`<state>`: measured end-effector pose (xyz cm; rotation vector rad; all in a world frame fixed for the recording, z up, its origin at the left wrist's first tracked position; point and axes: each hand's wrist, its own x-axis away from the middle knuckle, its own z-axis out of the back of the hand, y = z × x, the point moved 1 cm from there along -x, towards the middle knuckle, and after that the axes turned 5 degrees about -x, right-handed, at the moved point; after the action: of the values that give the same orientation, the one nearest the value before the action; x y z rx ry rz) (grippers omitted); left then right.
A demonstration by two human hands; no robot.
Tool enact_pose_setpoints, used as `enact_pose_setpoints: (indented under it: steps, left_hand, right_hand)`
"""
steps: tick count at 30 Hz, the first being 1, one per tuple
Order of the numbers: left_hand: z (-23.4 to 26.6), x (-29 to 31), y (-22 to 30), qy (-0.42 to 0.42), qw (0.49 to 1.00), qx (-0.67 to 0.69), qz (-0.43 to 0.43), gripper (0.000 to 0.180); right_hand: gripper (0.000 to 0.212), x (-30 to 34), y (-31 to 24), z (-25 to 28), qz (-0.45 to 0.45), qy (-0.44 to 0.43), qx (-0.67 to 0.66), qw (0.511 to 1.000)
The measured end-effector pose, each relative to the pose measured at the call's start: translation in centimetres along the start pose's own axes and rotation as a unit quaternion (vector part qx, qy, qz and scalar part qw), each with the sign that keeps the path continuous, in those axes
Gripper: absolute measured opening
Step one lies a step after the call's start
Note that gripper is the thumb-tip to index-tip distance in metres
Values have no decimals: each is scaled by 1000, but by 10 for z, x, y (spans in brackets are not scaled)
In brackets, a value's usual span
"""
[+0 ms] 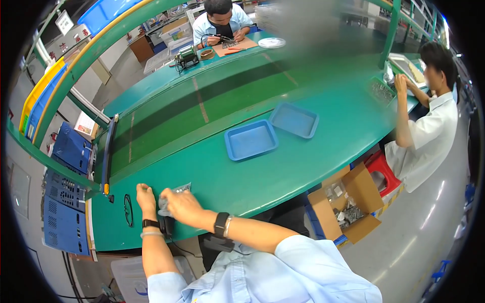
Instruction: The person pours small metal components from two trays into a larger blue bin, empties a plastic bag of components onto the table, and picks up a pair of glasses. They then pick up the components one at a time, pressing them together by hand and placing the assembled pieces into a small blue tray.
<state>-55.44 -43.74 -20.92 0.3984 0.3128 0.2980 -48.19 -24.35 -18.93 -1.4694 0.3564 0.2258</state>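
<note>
My left hand [145, 196] is raised over the near left part of the green table, fingers curled together in a pinch. Whatever it holds, if anything, is too small to make out. Just right of it, my right hand [183, 206] closes its fingers at a crumpled, see-through plastic bag [183, 188], which shows behind and beside the hand. The bag's contents are mostly hidden. Near my left wrist a black device [166, 226] with a cable sits by the table's front edge. A black cable loop or glasses-like frame [128, 210] lies left of my left hand.
Two blue trays [237, 157] [309, 135] overlap mid-table. A green conveyor belt [166, 116] runs beyond. An open cardboard box [328, 222] with bagged parts stands below the right edge. One co-worker [424, 121] sits at right, another [222, 25] works across the belt.
</note>
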Motion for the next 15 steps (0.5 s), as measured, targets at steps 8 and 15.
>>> enact_pose_setpoints:
  steps: [8,15]
  left_hand:
    - [-7,22,56,79,972,222,17,19]
    - [23,53,60,-66,924,376,-9,29]
  right_hand:
    - [20,-5,-3,38,129,-60,159,977]
    - [23,1,-3,42,146,-49,111,982]
